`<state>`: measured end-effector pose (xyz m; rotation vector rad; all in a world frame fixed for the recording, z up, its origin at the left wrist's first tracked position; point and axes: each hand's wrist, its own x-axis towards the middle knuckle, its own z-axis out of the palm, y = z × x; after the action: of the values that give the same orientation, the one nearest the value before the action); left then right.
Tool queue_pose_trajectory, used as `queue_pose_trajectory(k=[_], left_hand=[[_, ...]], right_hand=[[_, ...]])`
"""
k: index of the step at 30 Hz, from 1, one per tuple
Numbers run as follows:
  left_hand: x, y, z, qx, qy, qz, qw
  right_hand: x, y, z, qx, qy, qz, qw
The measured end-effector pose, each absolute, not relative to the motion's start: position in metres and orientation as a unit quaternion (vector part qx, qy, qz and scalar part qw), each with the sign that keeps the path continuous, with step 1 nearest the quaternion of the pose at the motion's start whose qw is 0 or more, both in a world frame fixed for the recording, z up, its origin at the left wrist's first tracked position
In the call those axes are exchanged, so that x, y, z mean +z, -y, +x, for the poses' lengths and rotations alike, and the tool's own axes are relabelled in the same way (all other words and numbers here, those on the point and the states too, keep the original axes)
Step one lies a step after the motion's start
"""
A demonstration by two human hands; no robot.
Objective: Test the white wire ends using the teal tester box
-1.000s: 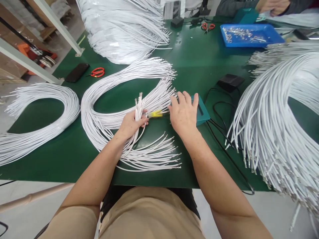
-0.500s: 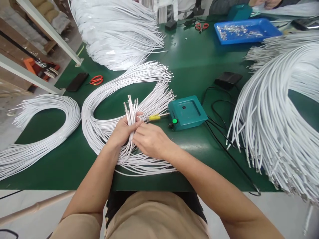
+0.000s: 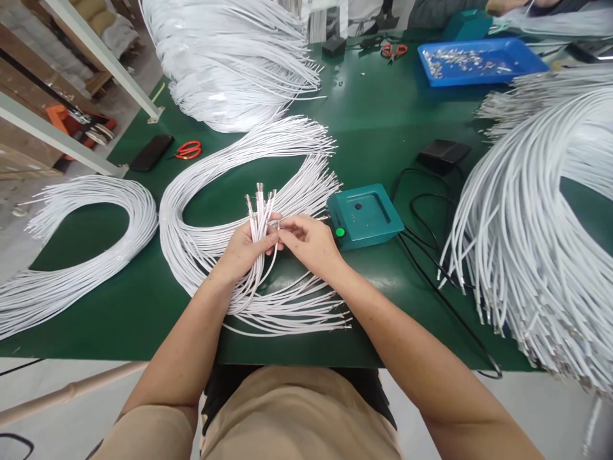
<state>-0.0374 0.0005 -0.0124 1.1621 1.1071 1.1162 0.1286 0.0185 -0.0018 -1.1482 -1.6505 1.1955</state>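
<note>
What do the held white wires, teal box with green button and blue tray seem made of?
White wires: likely plastic-sheathed, smooth, softly glossy, bending in even curves; their silvery ends look like metal.
Teal box: painted metal or plastic, satin; the uniform colour leaves it open.
Blue tray: probably moulded plastic, glossy; one even blue, rim included.

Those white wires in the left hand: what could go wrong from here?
The left hand holds several white wires at once, so one might slip out while the right hand is busy close beside it.
They could also tangle with the loose strands fanned out on the table nearer the person.
The big wire pile on the right has ends drooping past the table edge, and might snag or slide.
</note>
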Motion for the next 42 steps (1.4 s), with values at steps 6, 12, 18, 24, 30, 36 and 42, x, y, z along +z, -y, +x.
queue_pose_trajectory(k=[6, 12, 18, 24, 30, 36, 42], left_hand=[[-0.013, 0.0, -0.037, 0.457, -0.477, 0.506, 0.555], [-0.011, 0.001, -0.037, 0.448, -0.497, 0.519, 0.532], [-0.01, -0.001, -0.033, 0.444, -0.506, 0.519, 0.527], [-0.02, -0.007, -0.032, 0.471, -0.524, 0.478, 0.525], [-0.021, -0.011, -0.031, 0.469, -0.537, 0.469, 0.521], [-0.026, -0.015, -0.03, 0.456, -0.555, 0.472, 0.511], [-0.031, -0.017, -0.03, 0.437, -0.601, 0.465, 0.482]], right_hand=[[-0.007, -0.022, 0.134, 0.385, 0.72, -0.415, 0.402], [-0.001, -0.022, 0.135, 0.35, 0.72, -0.448, 0.398], [-0.001, -0.021, 0.135, 0.252, 0.8, -0.442, 0.319], [0.005, -0.034, 0.149, -0.021, 0.866, -0.455, 0.205], [0.012, -0.051, 0.155, -0.022, 0.901, -0.427, 0.076], [0.014, -0.055, 0.157, -0.036, 0.915, -0.399, 0.036], [0.01, -0.056, 0.155, -0.03, 0.903, -0.426, 0.041]])
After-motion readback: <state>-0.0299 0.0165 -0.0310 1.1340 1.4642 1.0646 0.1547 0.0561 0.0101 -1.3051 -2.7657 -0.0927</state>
